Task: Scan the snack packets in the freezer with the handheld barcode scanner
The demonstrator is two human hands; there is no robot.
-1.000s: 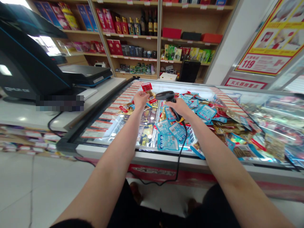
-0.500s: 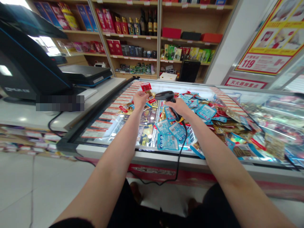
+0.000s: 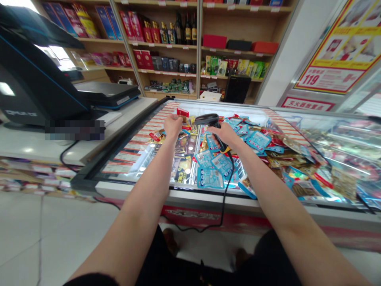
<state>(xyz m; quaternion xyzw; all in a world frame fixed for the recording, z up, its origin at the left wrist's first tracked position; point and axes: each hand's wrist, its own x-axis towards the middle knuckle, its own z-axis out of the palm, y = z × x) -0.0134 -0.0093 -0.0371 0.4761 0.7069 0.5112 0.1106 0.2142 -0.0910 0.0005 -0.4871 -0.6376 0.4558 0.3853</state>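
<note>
Between the fingers of my left hand (image 3: 173,126) is a small red snack packet (image 3: 182,113), partly hidden by the hand and tilted above the freezer's glass top. My right hand (image 3: 224,136) is wrapped round the handle of a black barcode scanner (image 3: 207,118), whose head points left toward the packet. From the handle a black cord (image 3: 228,190) hangs over the freezer's front edge. Under and beside the scanner lie several light-blue snack packets (image 3: 210,177). A small cluster of red and gold packets (image 3: 155,136) sits just left of my left wrist.
The glass-topped chest freezer (image 3: 119,186) spans the front, with brown and red snack packets (image 3: 285,159) heaped on its right. To the left, a counter (image 3: 133,107) bears a black scale terminal (image 3: 38,79). Shelves (image 3: 169,44) with bottles and boxes stand behind.
My left hand has turned and shifted slightly left with the red packet, so less of the packet shows. My right hand and the scanner have hardly moved.
</note>
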